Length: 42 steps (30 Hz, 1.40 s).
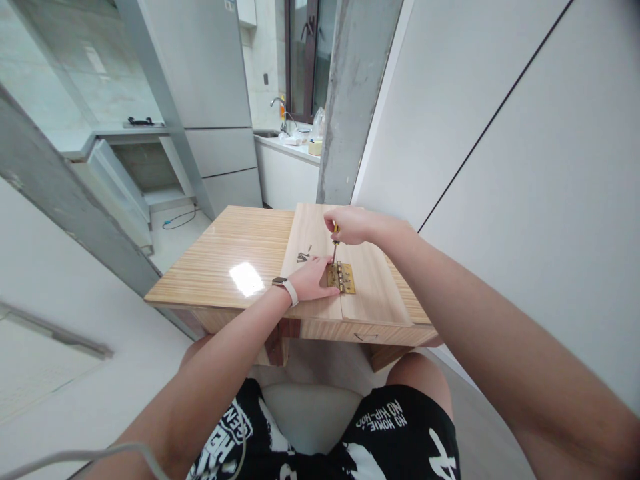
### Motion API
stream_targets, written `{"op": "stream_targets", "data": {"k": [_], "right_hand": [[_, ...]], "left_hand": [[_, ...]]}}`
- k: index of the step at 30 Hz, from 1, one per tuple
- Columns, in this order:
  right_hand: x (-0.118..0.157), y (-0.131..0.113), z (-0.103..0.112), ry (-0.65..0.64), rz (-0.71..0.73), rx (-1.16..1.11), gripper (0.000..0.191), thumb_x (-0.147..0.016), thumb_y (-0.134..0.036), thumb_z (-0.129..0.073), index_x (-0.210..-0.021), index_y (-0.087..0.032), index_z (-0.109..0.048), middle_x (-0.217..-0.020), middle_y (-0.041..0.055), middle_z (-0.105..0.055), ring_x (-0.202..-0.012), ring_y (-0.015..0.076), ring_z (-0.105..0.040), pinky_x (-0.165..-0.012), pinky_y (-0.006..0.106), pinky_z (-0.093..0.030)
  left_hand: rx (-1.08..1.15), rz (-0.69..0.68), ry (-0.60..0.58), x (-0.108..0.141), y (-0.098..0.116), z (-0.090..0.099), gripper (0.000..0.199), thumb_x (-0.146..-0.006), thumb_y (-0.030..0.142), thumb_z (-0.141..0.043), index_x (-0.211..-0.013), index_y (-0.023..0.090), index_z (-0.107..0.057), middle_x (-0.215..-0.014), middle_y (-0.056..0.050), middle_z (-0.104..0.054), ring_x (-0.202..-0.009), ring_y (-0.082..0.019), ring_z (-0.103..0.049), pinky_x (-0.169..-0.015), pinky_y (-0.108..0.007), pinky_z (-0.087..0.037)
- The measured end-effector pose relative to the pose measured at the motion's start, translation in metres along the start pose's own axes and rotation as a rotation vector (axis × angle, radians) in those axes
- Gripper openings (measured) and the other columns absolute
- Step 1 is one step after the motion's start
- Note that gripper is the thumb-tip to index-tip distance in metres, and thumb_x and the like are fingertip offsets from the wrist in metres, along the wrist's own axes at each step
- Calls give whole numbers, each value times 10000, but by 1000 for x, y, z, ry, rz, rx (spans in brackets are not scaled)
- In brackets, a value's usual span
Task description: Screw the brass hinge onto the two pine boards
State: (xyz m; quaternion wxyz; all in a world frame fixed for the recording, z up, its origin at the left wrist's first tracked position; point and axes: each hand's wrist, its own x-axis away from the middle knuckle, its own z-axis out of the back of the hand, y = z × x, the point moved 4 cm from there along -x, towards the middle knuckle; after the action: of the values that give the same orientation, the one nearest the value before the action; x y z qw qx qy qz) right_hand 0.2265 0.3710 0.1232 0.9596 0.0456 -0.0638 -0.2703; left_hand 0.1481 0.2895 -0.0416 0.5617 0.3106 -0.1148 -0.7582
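Note:
A brass hinge [348, 279] lies opened flat across the seam between two pale wooden boards [373, 293]. My right hand [349, 225] grips the yellow and black handle of a screwdriver [335, 251], which stands nearly upright with its tip at the hinge's far left part. Fingers apart, my left hand [316, 279] rests on the left board and touches the hinge's left edge. Several dark screws [303, 256] lie loose on the board just beyond my left hand. Whether a screw sits under the screwdriver tip is too small to tell.
The boards lie on a glossy wooden desk [210, 267] with a drawer handle [366, 337] at its front. A white panelled surface [500, 167] rises close on the right. Beyond the desk are a fridge [215, 67] and a counter with a faucet [283, 110].

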Motion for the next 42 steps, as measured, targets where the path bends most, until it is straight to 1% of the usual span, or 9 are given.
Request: {"op": "stream_targets", "data": {"k": [7,12,15,18,21,25,31,36,42], "right_hand": [[5,-7,3,59,34,65,164,-879,-201,-668,-1031,-185,-728,-1068,116,-747,-917,227,-655,-679,303,-382],[6,-6,0,99,12,91,152,-900,-232,-646,-1016,-182,-729,-1066,133,-743,-938,242,-661,-700,311,-396],[4,-4,-4,76,39,57,162,-899,-223,-647,-1046,-195,-710,-1076,113,-741,-955,234,-655,-700,301,-394],[5,-4,-7,8,66,4,232,-849,-173,-678,-1076,-217,-701,-1081,88,-740,-944,222,-649,-707,293,-400],[7,-5,-8,-16,50,9,244,-820,-145,-693,-1054,-215,-710,-1050,91,-742,-905,223,-653,-691,297,-399],[8,-8,-8,20,53,37,228,-819,-139,-684,-1036,-195,-727,-1033,110,-748,-902,237,-661,-673,301,-399],[10,0,-8,61,13,53,206,-871,-177,-656,-1055,-174,-749,-1076,148,-750,-975,263,-668,-760,316,-430],[10,-2,-9,85,-30,59,193,-899,-211,-647,-1056,-173,-754,-1096,181,-741,-1012,299,-671,-802,353,-450],[6,-1,-14,109,-66,24,183,-927,-257,-626,-1045,-192,-751,-1061,170,-731,-1051,307,-657,-812,355,-442]], "left_hand": [[-11,7,-7,-1,2,1,758,-778,522,-777,-1376,152,-494,-1317,-196,-614,-1254,-357,-554,-1094,-529,-443],[-8,11,-7,-1,3,1,742,-770,515,-789,-1365,174,-507,-1316,-182,-619,-1247,-356,-560,-1096,-532,-442],[-6,12,-3,-1,2,1,761,-769,525,-789,-1377,169,-501,-1320,-185,-615,-1253,-356,-557,-1094,-534,-444],[-10,13,-3,0,0,0,774,-767,544,-785,-1378,163,-499,-1315,-187,-614,-1243,-354,-561,-1086,-531,-450],[-12,19,2,0,1,0,754,-763,548,-786,-1353,163,-517,-1294,-183,-621,-1218,-354,-569,-1076,-532,-455],[10,36,0,-1,1,0,724,-754,541,-796,-1327,177,-543,-1274,-174,-632,-1205,-357,-575,-1068,-538,-455],[12,24,2,-2,0,-2,757,-762,517,-799,-1378,184,-510,-1332,-176,-617,-1262,-353,-556,-1104,-530,-437],[-1,11,0,-2,0,-2,762,-776,527,-785,-1378,155,-503,-1324,-186,-617,-1252,-354,-557,-1103,-525,-442],[4,28,-13,-2,3,0,755,-767,520,-794,-1367,156,-515,-1315,-188,-619,-1248,-357,-559,-1100,-529,-445]]}}
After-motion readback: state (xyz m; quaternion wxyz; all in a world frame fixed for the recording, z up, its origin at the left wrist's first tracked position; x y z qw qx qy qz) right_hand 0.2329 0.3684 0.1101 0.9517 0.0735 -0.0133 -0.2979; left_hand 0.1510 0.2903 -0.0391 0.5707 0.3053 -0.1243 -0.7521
